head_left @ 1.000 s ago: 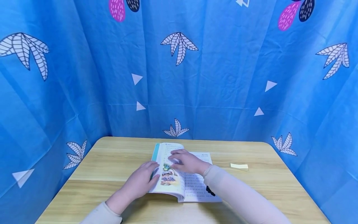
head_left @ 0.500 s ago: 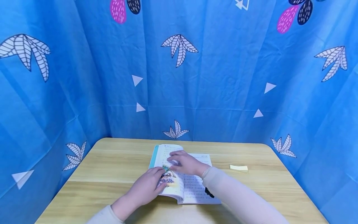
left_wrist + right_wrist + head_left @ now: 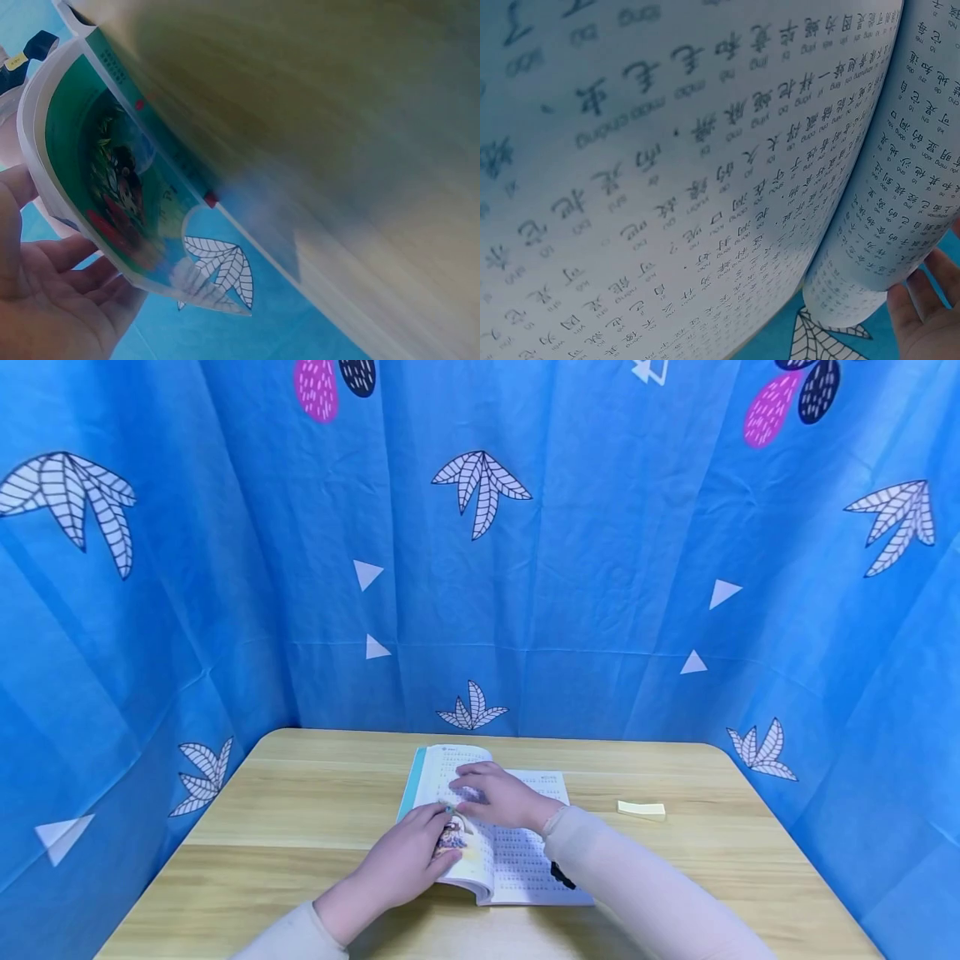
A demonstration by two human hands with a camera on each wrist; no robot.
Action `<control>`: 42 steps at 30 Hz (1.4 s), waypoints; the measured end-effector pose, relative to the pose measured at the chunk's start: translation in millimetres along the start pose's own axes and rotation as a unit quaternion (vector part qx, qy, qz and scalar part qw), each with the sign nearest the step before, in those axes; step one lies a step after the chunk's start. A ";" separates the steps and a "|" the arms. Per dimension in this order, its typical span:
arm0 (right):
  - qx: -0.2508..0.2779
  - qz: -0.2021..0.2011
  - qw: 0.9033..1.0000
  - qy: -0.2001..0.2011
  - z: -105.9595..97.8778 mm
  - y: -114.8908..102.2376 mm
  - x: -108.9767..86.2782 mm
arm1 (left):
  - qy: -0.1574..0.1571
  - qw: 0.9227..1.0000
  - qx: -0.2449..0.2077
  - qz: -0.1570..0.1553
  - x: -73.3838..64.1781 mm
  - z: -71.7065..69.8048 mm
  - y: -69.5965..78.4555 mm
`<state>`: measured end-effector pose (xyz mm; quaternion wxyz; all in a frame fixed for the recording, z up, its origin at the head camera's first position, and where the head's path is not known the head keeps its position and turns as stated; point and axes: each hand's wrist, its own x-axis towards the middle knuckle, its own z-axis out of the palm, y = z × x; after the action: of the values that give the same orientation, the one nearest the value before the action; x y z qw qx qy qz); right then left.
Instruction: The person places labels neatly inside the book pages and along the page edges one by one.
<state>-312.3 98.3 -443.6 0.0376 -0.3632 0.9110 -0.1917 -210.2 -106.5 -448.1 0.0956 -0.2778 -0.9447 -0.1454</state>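
Observation:
An open book (image 3: pixel 517 860) lies on the table, its left page bulging upward and carrying a colourful picture (image 3: pixel 453 839). My left hand (image 3: pixel 408 856) rests on the lower left of that page, partly covering the picture. From below, the left wrist view shows the green illustrated cover (image 3: pixel 112 172) lifted, with the left hand's fingers (image 3: pixel 64 251) reaching past its edge. Over the upper left page, my right hand (image 3: pixel 498 795) has its fingers bent toward the paper. In the right wrist view, the fingers (image 3: pixel 907 304) are at the curled page's edge.
A small pale yellow sticky-note strip (image 3: pixel 641 810) lies on the wooden table (image 3: pixel 675 777) right of the book. Blue patterned curtains (image 3: pixel 600 568) hang behind and along both sides. A black band (image 3: pixel 561 875) is at the right sleeve.
My left hand has moved right from the book's left edge, further onto the left page, and now hides more of the picture. The right hand stays in nearly the same place.

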 end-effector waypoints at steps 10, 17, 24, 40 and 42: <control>0.001 -0.004 1.000 0.002 0.0 1.0 -1.7 | -0.017 1.000 -0.018 -0.011 2.4 1.4 2.9; 0.009 0.007 1.000 -0.002 -2.2 1.9 -7.5 | -0.026 0.999 -0.020 -0.007 3.4 4.2 2.9; 0.021 -0.005 1.000 0.014 -5.5 7.3 -16.0 | -0.034 0.999 -0.026 -0.016 2.4 5.9 0.0; 0.024 -0.004 0.999 0.036 -22.5 7.2 -32.4 | -0.050 0.998 -0.033 -0.025 1.3 2.4 -1.2; 0.028 -0.001 0.999 0.038 -23.1 7.8 -34.3 | -0.054 0.997 -0.038 -0.028 0.7 1.2 -0.8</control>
<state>-297.0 134.0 -427.7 0.0130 -0.3554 0.9057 -0.2307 -211.4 -106.4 -449.2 0.0299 -0.2617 -0.9499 -0.1682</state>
